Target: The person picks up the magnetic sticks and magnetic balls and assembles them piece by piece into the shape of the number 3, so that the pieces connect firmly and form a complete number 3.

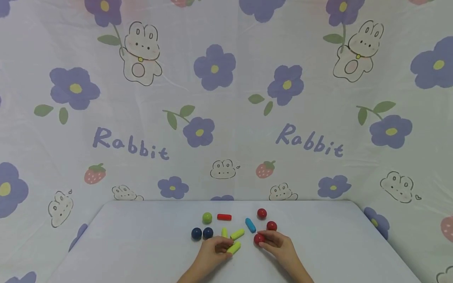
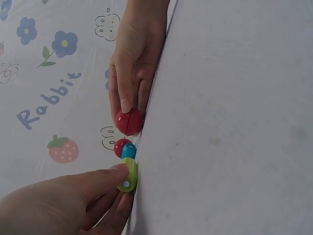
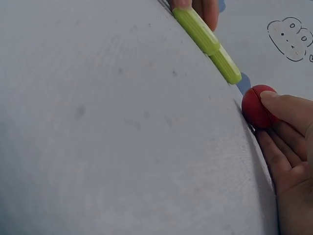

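Red ball pinched in right hand; lime stick pinched in left hand. Both roughly midway between the desk's side edges. Blue stick lies nearer the back edge.

On the white worktop we see a green ball and a red stick toward the far side, with two dark blue balls side by side, nearer and to the left. Two yellow-green sticks lie near the middle, and to their right we find a slanted blue stick and two red balls. Whether the held yellow-green stick and held red ball touch it we cannot tell.
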{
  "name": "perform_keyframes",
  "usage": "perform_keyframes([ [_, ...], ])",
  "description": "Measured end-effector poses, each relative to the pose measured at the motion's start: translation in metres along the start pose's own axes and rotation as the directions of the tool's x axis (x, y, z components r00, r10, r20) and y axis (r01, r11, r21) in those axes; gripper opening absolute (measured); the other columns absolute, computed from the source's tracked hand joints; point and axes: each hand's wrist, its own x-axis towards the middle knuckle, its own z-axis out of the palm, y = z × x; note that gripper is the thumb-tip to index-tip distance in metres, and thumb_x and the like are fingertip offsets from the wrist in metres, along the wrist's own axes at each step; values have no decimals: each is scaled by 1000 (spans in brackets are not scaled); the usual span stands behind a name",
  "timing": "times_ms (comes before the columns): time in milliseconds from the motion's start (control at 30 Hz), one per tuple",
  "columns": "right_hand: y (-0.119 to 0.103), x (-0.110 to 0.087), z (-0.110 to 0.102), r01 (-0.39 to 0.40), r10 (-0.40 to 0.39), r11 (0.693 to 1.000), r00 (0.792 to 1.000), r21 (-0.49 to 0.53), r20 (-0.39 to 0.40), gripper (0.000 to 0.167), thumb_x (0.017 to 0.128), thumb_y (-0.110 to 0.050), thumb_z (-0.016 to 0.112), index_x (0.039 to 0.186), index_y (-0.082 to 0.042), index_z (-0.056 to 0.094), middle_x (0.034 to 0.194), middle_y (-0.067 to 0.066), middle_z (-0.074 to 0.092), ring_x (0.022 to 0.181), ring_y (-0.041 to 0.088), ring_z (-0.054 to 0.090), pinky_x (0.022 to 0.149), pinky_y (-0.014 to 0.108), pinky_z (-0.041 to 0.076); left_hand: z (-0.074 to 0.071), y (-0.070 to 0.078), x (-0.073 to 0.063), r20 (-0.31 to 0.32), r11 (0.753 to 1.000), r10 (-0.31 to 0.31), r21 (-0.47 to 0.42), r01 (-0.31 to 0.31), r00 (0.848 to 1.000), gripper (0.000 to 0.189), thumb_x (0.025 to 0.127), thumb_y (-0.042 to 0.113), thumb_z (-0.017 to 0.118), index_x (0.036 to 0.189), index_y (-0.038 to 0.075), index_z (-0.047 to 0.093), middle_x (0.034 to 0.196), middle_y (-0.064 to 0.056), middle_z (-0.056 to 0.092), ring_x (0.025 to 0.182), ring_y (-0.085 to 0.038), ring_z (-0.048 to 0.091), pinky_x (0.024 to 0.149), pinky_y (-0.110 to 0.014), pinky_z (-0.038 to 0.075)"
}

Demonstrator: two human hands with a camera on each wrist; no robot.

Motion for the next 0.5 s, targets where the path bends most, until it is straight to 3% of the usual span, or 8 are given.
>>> perform_keyframes([
  [267, -1, 0, -2, 9, -9, 1000, 1000, 18, 2, 37, 75, -16, 73, 109, -8, 62, 108, 8, 60, 100, 19, 57, 80, 25, 45, -1, 0, 2, 3, 998, -19, 57, 19, 1000, 29, 73, 3, 71, 101, 10, 66, 95, 5, 63, 85, -9, 58, 72, -20, 47],
  [500, 2, -1, -2, 33, -33, 999, 999, 40, -3, 38, 73, -16, 74, 108, -7, 62, 107, 8, 61, 99, 19, 57, 80, 25, 45, -2, -2, -1, 0, 999, -14, 47, 14, 1000, 29, 74, 2, 70, 101, 12, 66, 96, 6, 63, 87, -9, 59, 73, -20, 47],
])
